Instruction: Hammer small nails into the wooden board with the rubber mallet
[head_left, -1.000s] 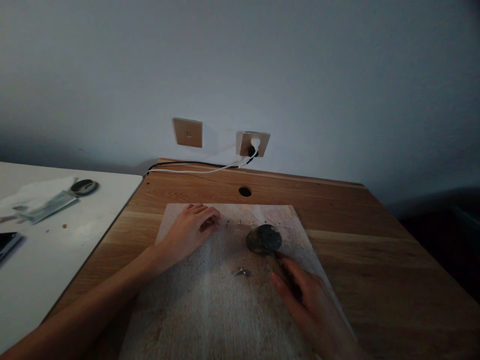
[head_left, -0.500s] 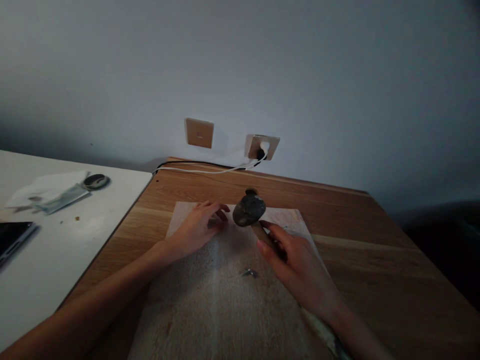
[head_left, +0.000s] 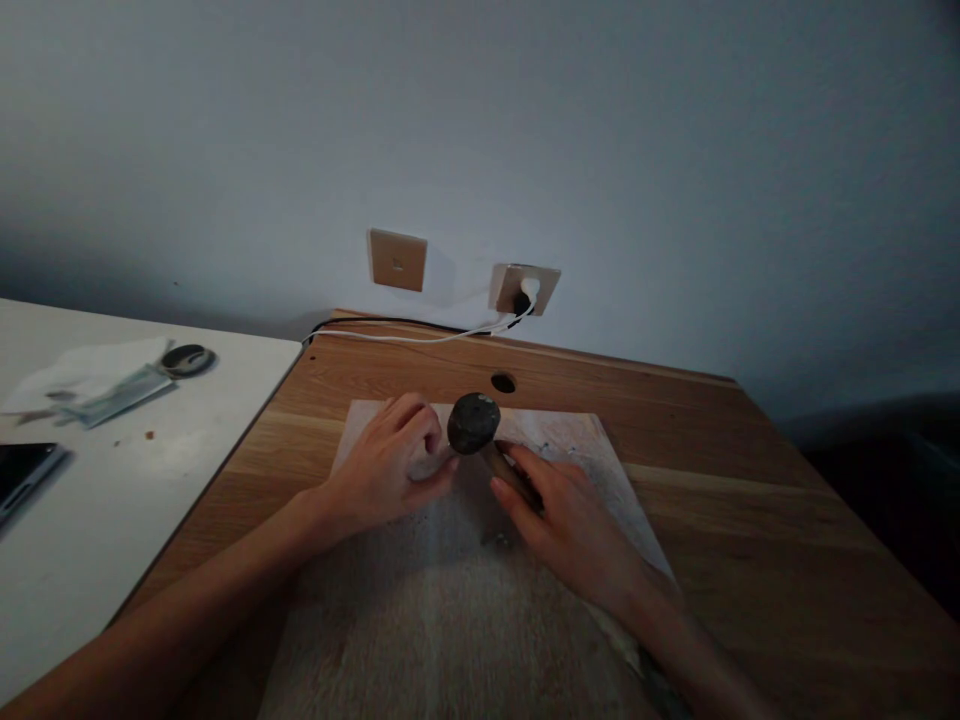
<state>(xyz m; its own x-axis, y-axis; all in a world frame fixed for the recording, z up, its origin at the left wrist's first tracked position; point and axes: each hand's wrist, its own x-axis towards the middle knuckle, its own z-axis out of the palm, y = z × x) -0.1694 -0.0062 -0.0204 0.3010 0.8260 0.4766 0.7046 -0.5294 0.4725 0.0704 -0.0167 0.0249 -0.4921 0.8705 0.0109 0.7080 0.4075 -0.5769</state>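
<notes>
My right hand [head_left: 570,520] is wrapped round the handle of a hammer [head_left: 474,423] with a dark, rounded head. The handle runs back beneath my wrist. Just left of the hammer head, my left hand [head_left: 397,455] is curled, with thumb and forefinger brought close together; whatever sits between them is hidden. Both hands are over a pale wooden board [head_left: 390,620] lying on the desk. A few small shiny metal bits [head_left: 501,540] rest on the board below the hammer, too blurred to name.
The brown wooden desk [head_left: 750,520] has a round cable hole [head_left: 503,383] behind the board. Cables [head_left: 420,338] run along its back edge to a wall socket [head_left: 529,290]. On the white table [head_left: 150,500] at left are a roll of tape [head_left: 187,360], a packet [head_left: 124,397] and a dark device [head_left: 26,470].
The hammer head has shifted left and slightly toward me, now beside my left hand. My left fingers have curled closer together, and the cable hole is uncovered.
</notes>
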